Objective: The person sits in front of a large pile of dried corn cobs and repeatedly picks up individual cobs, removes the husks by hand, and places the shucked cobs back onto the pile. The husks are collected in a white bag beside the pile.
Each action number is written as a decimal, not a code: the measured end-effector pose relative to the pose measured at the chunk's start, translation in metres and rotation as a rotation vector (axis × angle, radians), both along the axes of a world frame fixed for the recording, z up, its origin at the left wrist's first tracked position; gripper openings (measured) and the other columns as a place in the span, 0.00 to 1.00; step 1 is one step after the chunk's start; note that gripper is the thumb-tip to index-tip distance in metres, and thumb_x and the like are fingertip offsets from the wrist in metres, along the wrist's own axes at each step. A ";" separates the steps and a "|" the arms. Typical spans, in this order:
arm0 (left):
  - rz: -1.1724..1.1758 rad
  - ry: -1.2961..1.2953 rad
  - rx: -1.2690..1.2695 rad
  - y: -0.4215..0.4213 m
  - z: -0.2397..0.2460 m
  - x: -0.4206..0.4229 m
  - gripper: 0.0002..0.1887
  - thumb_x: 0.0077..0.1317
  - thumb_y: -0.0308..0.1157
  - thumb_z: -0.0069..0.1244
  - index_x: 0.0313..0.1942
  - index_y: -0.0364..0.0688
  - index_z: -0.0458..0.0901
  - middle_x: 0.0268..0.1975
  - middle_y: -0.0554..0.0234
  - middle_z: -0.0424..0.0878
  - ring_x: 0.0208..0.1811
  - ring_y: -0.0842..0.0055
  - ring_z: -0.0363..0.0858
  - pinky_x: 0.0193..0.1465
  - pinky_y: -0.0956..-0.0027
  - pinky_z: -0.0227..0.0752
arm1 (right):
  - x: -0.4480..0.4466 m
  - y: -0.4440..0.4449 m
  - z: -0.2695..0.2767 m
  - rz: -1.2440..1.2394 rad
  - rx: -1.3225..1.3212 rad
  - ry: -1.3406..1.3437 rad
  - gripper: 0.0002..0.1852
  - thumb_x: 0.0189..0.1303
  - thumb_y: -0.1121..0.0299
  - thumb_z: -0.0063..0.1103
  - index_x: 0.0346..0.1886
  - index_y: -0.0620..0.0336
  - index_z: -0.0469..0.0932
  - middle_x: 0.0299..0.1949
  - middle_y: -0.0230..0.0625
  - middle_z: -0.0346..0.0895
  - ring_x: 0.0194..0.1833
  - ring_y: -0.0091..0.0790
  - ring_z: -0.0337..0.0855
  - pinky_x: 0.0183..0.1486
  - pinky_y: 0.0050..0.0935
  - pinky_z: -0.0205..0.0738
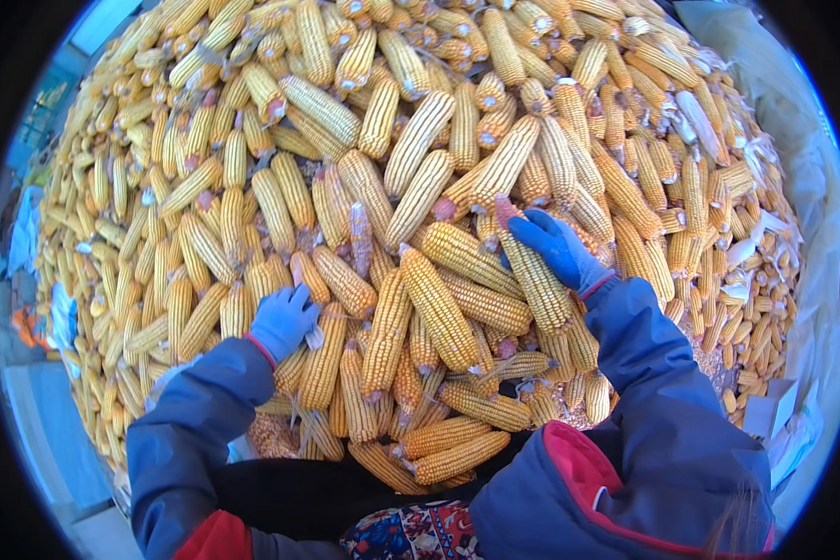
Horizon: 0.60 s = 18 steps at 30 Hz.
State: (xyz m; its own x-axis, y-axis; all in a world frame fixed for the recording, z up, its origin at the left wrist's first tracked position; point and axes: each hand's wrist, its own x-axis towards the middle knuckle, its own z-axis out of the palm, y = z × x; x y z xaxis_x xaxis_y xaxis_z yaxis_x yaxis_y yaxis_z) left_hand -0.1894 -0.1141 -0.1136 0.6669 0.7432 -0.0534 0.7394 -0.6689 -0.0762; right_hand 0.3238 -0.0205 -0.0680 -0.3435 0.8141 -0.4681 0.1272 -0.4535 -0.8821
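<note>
A large heap of husked corn cobs [425, 143] fills the view before me. My right hand [556, 245], in a blue work glove, grips the upper end of a yellow corn cob [534, 280], which slants down towards my body. To the left, my left hand [285, 322], gloved in lighter blue, rests with bent fingers near a bit of pale husk [315, 337] and the cobs beside it; whether it grips anything is hidden. Between the hands lie several bright yellow cobs, one large cob [439, 308] on top.
Loose kernels [273, 435] lie low on the left, by my lap. Translucent plastic sheeting [777, 91] borders the heap on the right, with a pale box [770, 407] at lower right. Blue boards [52, 434] stand at lower left. Dry husks [696, 122] are among the cobs.
</note>
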 end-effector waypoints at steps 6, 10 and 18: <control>0.593 -0.908 -0.456 0.005 -0.005 -0.011 0.04 0.70 0.27 0.58 0.38 0.42 0.80 0.35 0.61 0.78 0.30 0.73 0.79 0.31 0.71 0.73 | -0.006 -0.001 0.006 0.031 0.268 -0.382 0.31 0.72 0.42 0.68 0.55 0.66 0.82 0.49 0.42 0.86 0.51 0.29 0.84 0.53 0.35 0.79; 0.370 -0.894 0.000 0.037 0.070 0.019 0.10 0.70 0.21 0.59 0.32 0.39 0.75 0.32 0.61 0.74 0.29 0.73 0.75 0.33 0.70 0.70 | -0.023 -0.016 0.018 0.040 0.338 -0.632 0.41 0.68 0.28 0.60 0.58 0.64 0.81 0.51 0.59 0.85 0.54 0.56 0.87 0.59 0.48 0.79; 0.122 -1.206 -0.556 0.107 0.114 0.214 0.25 0.72 0.12 0.49 0.69 0.32 0.74 0.61 0.49 0.80 0.68 0.63 0.83 0.65 0.62 0.83 | -0.045 -0.021 0.027 0.134 0.574 -0.414 0.34 0.70 0.40 0.63 0.65 0.58 0.77 0.40 0.50 0.88 0.42 0.54 0.91 0.47 0.48 0.83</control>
